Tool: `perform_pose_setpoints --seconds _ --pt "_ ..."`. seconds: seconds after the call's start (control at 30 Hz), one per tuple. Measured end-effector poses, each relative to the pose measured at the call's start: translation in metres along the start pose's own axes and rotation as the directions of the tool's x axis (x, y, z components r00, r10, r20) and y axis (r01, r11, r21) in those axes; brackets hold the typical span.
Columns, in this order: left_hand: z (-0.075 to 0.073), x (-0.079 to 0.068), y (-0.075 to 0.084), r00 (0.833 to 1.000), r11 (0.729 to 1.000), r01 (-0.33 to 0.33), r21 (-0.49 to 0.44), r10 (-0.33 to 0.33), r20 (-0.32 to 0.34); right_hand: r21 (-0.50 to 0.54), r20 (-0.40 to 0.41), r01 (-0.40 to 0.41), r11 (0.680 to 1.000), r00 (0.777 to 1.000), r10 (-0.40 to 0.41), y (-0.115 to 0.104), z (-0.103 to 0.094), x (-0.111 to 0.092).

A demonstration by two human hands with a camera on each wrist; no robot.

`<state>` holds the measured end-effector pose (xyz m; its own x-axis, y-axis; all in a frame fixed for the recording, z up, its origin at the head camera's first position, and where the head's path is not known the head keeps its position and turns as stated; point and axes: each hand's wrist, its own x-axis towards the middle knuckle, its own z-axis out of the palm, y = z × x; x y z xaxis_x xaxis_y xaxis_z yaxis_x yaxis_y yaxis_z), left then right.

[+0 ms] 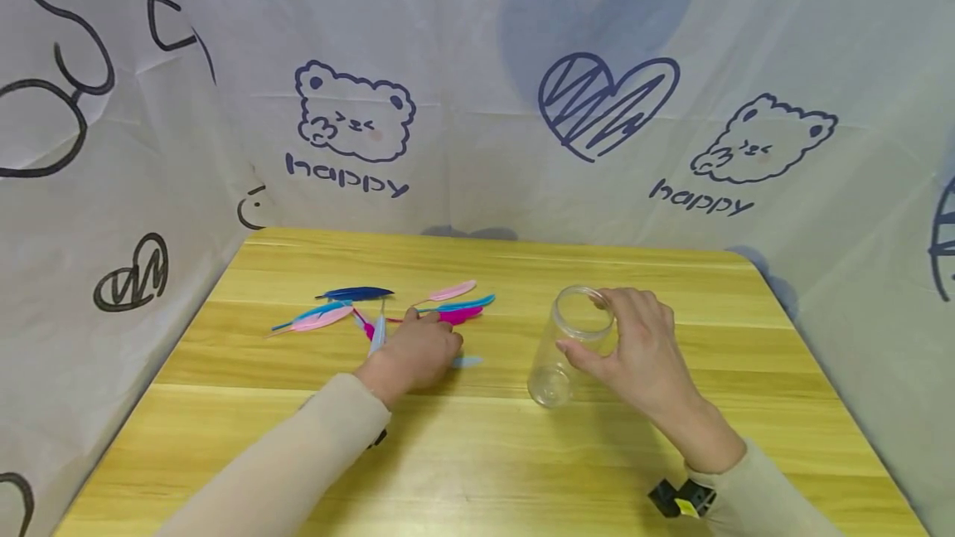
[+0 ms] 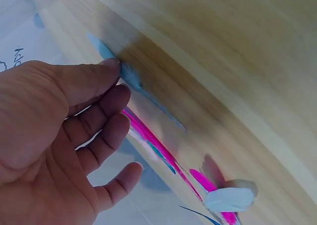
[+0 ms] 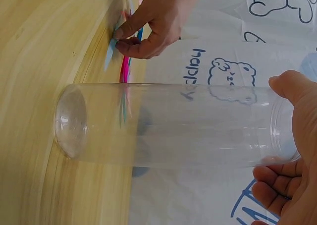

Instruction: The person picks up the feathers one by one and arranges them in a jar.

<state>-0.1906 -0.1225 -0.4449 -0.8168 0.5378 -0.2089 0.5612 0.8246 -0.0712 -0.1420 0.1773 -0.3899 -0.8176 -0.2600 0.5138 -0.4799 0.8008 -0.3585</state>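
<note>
My left hand (image 1: 418,350) is over the wooden table, its thumb and forefinger pinching a light blue feather (image 2: 130,76) that lies along the tabletop. Part of that feather is hidden behind the fingertips. By its rim, my right hand (image 1: 645,346) grips a tall clear jar (image 3: 178,123) with an open mouth. The jar's base touches the table and it leans slightly. Close to the left hand lie a magenta feather (image 1: 462,316), a blue feather (image 1: 466,302) and a pink feather (image 1: 453,291).
Left of the left hand are a dark blue feather (image 1: 358,293), another pink feather (image 1: 322,319) and a pale feather (image 1: 379,331) tilted up over magenta ones. Behind the wooden table (image 1: 477,471) hangs a white cloth (image 1: 477,106) printed with bears and hearts.
</note>
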Motion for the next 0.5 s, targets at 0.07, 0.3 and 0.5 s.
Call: perform_pose_setpoints --seconds 0.07,0.3,0.5 --pt "0.001 0.001 0.001 1.0 1.0 0.0 -0.01 0.0 0.015 -0.001 -0.001 0.001 1.0 1.0 -0.001 0.0001 0.0 0.0001" --pt "0.0015 0.0013 0.0028 1.0 0.999 0.009 -0.047 -0.008 0.027 0.002 -0.006 0.005 1.0 1.0 -0.005 0.0 0.0003 0.0004" --pt "0.0032 0.0017 0.0016 1.0 1.0 0.007 -0.002 -0.007 -0.025 0.001 -0.008 0.006 1.0 1.0 -0.006 -0.0003 0.0001 0.0005"
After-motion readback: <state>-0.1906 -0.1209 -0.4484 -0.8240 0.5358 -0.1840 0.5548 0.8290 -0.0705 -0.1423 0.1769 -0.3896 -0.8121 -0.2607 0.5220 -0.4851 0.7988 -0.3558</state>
